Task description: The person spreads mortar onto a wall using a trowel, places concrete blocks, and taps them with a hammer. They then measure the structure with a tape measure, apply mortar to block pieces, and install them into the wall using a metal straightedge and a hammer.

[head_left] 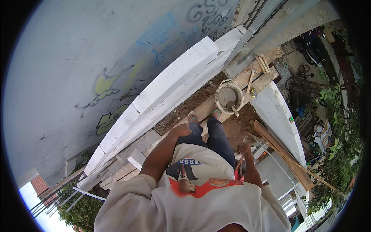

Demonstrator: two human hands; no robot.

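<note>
My left hand rests on my left thigh near the knee, its fingers lying against the dark jeans with nothing visible in them. Out to my right side hangs my right hand, its fingers small and indistinct, so whether it holds anything is unclear. Ahead of my feet, a bucket of grey wet mortar stands on wooden planks. A trowel leans inside it, handle over the near rim. Beyond the bucket lie a hammer and a yellow-and-black tape measure.
A white block wall curves along my left, before a grey painted wall. Another low block wall runs on my right, with a long board leaning by it. Wood pieces lie on the far planks; steel bars rise beyond.
</note>
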